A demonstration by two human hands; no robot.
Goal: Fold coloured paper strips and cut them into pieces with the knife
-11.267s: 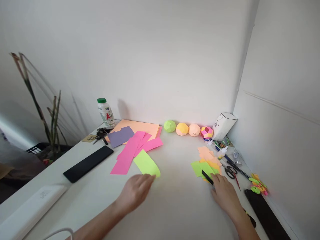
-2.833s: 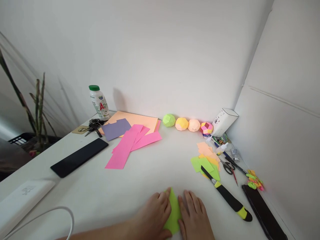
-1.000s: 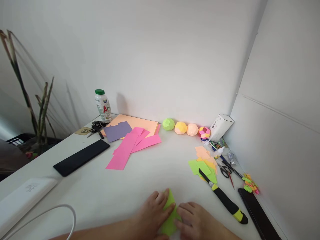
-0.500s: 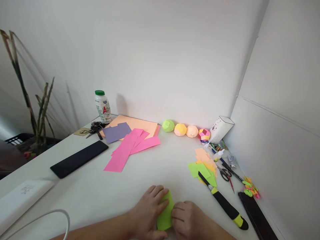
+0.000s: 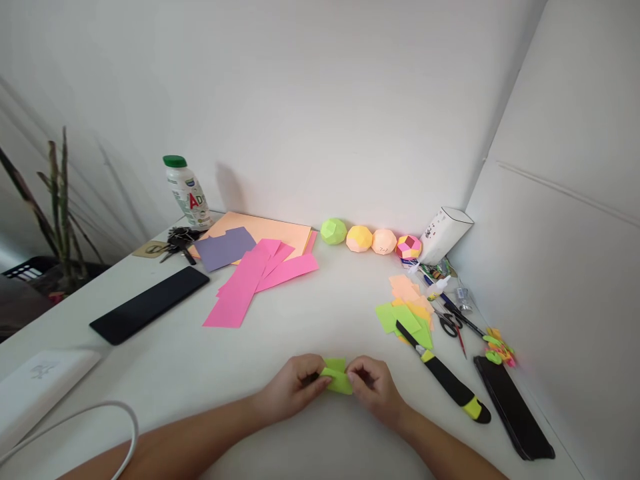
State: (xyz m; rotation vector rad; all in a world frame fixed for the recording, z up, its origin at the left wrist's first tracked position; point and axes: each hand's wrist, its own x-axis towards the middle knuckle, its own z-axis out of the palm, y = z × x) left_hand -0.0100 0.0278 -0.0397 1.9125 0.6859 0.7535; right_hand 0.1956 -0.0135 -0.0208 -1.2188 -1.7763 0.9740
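Note:
A small sheet of green paper [image 5: 339, 381] is held between my two hands, just above the white table. It looks partly folded, with one flap in front of another. My left hand [image 5: 296, 385] pinches its left edge between thumb and fingers. On the right edge, my right hand [image 5: 376, 390] grips the paper the same way. To the right lie cut green paper pieces [image 5: 421, 331] and peach paper pieces [image 5: 405, 288], with a utility knife [image 5: 445, 377] resting against the green ones.
Pink paper strips [image 5: 240, 287] and a purple sheet [image 5: 225, 249] lie at the back left, near a white bottle [image 5: 190, 197]. Several paper balls [image 5: 359, 239] line the wall. Scissors [image 5: 449, 325] and a black case [image 5: 513, 408] are rightward. A white cable [image 5: 131, 427] curves over my left forearm.
Both hands have moved up and away from me, lifting the green paper off the table. It lay flat and upright before; now it is held at both sides and looks folded. The view has tilted.

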